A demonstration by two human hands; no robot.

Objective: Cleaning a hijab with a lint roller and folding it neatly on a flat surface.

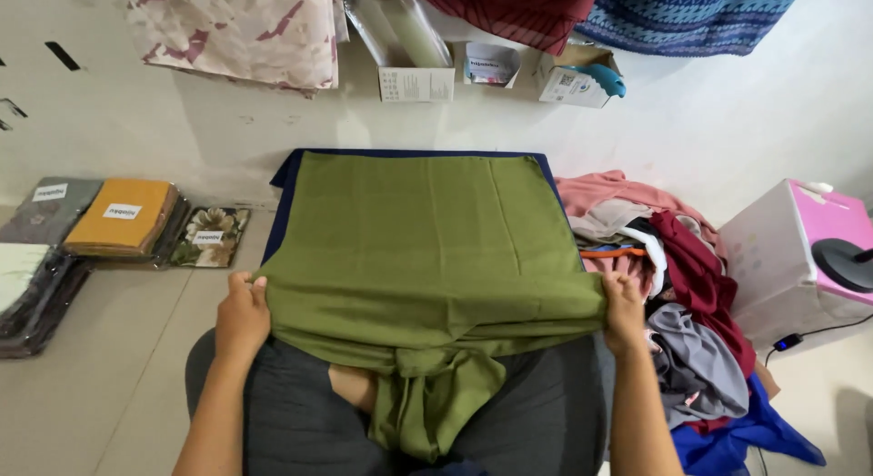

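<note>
While the green cloth (pixel 427 240) is lying spread over a dark blue board (pixel 284 171) on the floor, both hands are gripping its near fold at opposite ends. The left hand (pixel 242 314) is closing its fingers over the left corner of the fold, thumb tucked on top, and the right hand (pixel 624 310) is pinching the right corner in the same way, knuckles facing up. Between the hands the fold is running roughly straight, and below it a loose tail of the same green fabric is hanging down over the person's lap, bunching between the dark grey trousers (pixel 291 412). To the right of the board a heap of mixed clothes (pixel 677 285) in pink, maroon, grey and blue is sitting just beside the right hand, with a pink and white box (pixel 782 249) further right. To the left, flat packets of folded fabric (pixel 123 217) in clear wrapping are lying on the floor tiles, well apart from the left hand. Small cardboard boxes (pixel 416 80) are standing against the wall beyond the board
</note>
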